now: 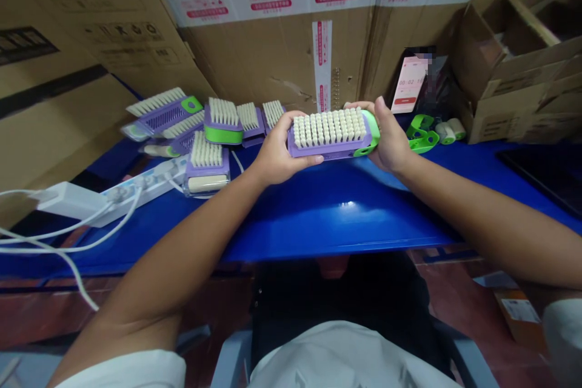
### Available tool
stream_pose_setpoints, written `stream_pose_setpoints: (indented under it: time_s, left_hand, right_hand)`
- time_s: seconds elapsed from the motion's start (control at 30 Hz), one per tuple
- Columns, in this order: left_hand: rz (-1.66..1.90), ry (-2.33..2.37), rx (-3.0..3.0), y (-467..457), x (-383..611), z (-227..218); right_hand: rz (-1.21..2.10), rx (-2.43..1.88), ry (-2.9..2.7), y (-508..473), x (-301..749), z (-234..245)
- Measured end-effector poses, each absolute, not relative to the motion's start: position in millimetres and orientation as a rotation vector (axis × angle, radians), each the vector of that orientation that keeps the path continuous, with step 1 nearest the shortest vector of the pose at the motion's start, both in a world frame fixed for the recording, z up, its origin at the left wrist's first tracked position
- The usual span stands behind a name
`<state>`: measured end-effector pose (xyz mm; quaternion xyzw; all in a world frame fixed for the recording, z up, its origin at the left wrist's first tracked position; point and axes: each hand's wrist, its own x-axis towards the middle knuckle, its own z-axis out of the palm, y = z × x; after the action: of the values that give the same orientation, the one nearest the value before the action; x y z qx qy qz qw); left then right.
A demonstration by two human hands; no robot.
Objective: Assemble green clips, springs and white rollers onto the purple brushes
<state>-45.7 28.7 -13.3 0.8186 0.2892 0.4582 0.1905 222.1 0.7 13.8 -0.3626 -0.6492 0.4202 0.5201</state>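
Observation:
A purple scrub brush (pixel 325 148) with cream bristles facing up is held level above the blue table. My left hand (pixel 282 151) grips its left end, thumb along the near side. At the other end, my right hand (pixel 388 136) is closed around the light green end piece (pixel 371 132). Just beyond my right hand lies a loose green plastic part (pixel 422 133), next to small whitish rollers (pixel 450 131). Left of my left hand sit several similar brushes, one with a green band (pixel 224 134) and one with a cream roller (pixel 208 183) at its end.
A white power strip (pixel 145 185) with cables lies at the left on the blue table (pixel 345 218). Cardboard (pixel 273 54) walls the back. A phone (pixel 409 83) showing a timer leans there. Open cardboard boxes (pixel 509 73) and a dark flat object (pixel 541 173) are at the right.

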Motion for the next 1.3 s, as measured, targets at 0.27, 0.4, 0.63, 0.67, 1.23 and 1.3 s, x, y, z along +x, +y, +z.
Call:
stream_pose_setpoints:
  time_s: [0.27,0.4,0.63,0.67,1.23,1.3]
  left_hand:
    - [1.241,0.836,2.316,23.2,-42.9,-14.1]
    - [1.221,0.829,2.327,19.7,-42.5,-11.7]
    - [1.22,0.844,2.356,17.9,-42.4,-10.2]
    - [1.224,0.836,2.36,18.0,-42.4,-10.5]
    - [1.162,0.863,2.35,17.2,-41.4,-14.1]
    - [1.131,0.843,2.361,17.4,-43.2,-12.5]
  right_hand:
    - [0.979,-0.932,-1.56,10.2,227.8,4.6]
    - [0.985,-0.906,-1.551,7.8,225.2,4.4]
    - [1.03,-0.907,-1.438,1.2,219.9,5.6]
    - [1.032,-0.902,-1.428,0.8,219.4,5.5]
    - [1.059,-0.868,-1.411,-2.1,212.8,4.0]
    - [1.054,-0.889,-1.458,-1.3,215.8,5.5]
